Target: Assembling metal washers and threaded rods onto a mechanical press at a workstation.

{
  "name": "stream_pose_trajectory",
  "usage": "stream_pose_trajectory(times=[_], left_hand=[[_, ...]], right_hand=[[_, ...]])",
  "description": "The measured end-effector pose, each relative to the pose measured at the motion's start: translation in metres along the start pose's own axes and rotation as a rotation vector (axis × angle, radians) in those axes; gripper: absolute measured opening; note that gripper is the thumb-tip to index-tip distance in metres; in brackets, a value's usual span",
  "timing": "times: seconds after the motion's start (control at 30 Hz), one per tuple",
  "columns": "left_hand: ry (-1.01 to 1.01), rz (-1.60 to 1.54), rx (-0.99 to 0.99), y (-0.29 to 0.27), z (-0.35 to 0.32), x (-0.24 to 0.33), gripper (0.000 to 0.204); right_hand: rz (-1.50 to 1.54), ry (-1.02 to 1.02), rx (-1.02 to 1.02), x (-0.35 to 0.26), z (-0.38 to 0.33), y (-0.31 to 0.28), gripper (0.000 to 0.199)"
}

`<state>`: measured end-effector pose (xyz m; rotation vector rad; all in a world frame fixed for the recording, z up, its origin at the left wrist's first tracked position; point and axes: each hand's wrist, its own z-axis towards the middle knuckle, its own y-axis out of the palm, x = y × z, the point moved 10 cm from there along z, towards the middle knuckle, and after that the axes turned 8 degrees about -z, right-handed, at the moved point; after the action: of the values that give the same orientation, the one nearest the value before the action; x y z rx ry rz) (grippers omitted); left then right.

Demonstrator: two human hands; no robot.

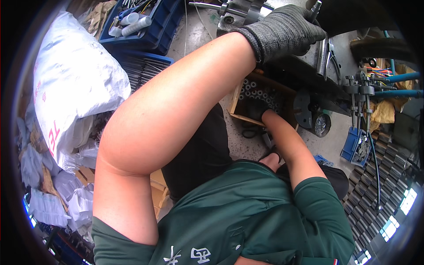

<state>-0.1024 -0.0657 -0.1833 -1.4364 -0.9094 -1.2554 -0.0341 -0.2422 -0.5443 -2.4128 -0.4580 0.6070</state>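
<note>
My left hand (289, 32), in a grey knitted glove, reaches far forward over the machine. Its fingers are wrapped round a metal rod (316, 9) whose bright end sticks out above the hand. Below that, my right hand (257, 108), in a black glove, is down inside a wooden box (245, 118). Several small metal rings (254, 92) lie in the box next to it. The right fingers are dark and hidden among the parts, so their grip does not show.
At the far left stand a white sack (79, 66), a blue crate (152, 37) holding tubes and a tray of metal rods (139, 70). Black-handled scissors (251, 131) lie below the box. To the right are a round dish (322, 125), hanging metal fittings (360, 90) and a blue bin (349, 148).
</note>
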Motion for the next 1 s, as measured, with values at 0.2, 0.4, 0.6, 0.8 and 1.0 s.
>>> stream_pose_trajectory(times=[0.2, 0.4, 0.6, 0.8, 1.0], left_hand=[[-0.007, -0.026, 0.014, -0.009, -0.005, -0.005, 0.041], [0.018, -0.045, -0.006, -0.003, 0.004, -0.001, 0.039], [0.006, -0.034, -0.004, 0.000, 0.004, 0.000, 0.039], [0.021, -0.040, 0.031, -0.009, 0.002, -0.005, 0.040], [-0.150, -0.242, -0.064, -0.003, -0.007, -0.002, 0.042]], right_hand=[[0.025, 0.009, 0.058, 0.021, -0.014, 0.001, 0.044], [-0.099, 0.034, 0.079, 0.046, -0.001, 0.015, 0.045], [-0.212, 0.091, 0.264, 0.028, -0.022, -0.038, 0.041], [-0.111, 0.021, 0.500, -0.009, -0.030, -0.060, 0.040], [0.015, 0.094, 0.052, 0.032, -0.008, 0.002, 0.047]])
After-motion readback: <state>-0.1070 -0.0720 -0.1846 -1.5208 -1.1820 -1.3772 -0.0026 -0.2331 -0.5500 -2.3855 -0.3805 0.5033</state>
